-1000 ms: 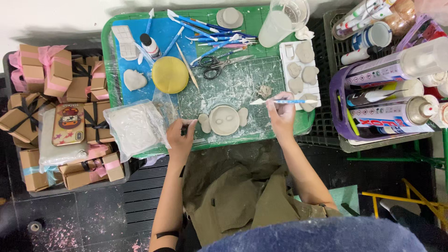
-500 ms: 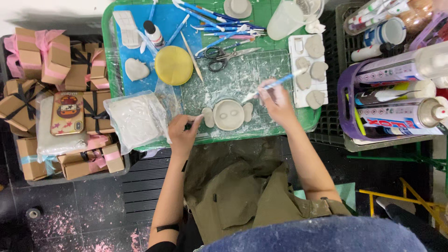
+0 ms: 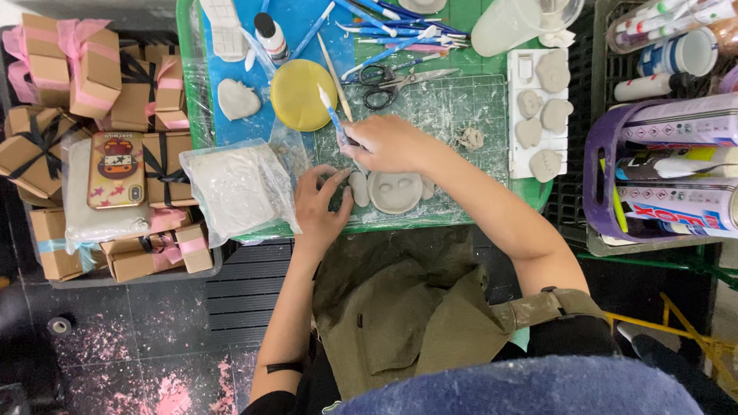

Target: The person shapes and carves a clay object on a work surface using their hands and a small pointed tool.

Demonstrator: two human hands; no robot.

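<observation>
Steadying the clay face (image 3: 394, 192) with left hand (image 3: 323, 207) fingertips, right hand (image 3: 388, 144) pinches blue modelling tool (image 3: 333, 115) beside it.

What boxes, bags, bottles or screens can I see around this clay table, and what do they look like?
Gift boxes: far left, brown card cubes, pink or black ribbons.
Phone: on the boxes, back up, orange case with stars.
Plastic bag: by the left hand, clear, holding pale clay.
Spray cans: right, lying in a purple basket, white with coloured labels.
Small bottle: top, white, black cap.
</observation>
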